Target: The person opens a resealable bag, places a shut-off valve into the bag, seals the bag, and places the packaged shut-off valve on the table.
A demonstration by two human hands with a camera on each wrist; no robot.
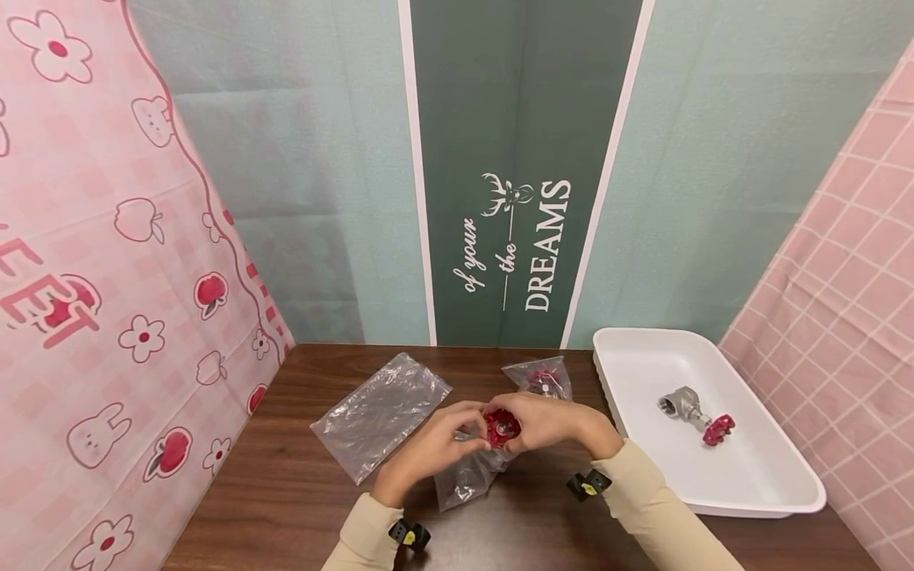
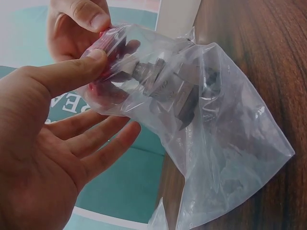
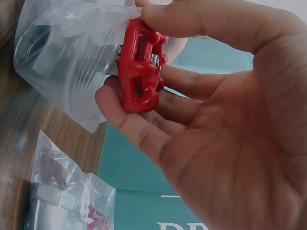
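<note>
Between both hands, over the table, is a metal valve (image 2: 180,96) with a red handwheel (image 3: 130,72). Its body lies inside a clear plastic bag (image 2: 230,163), whose zip edge runs close behind the handwheel in the right wrist view. My right hand (image 1: 546,418) grips the handwheel by its rim, thumb on top and fingers curled below. With thumb and fingers, my left hand (image 1: 444,438) pinches the bag beside the handwheel, its lower fingers spread. The lower end of the bag hangs down toward the tabletop.
A flat clear bag (image 1: 385,416) lies on the wooden table (image 1: 264,476) at left. Behind my right hand is another bagged valve (image 1: 547,382) with a red wheel. To the right, a white tray (image 1: 757,468) holds an unbagged valve (image 1: 687,407). Fabric-covered walls surround the table.
</note>
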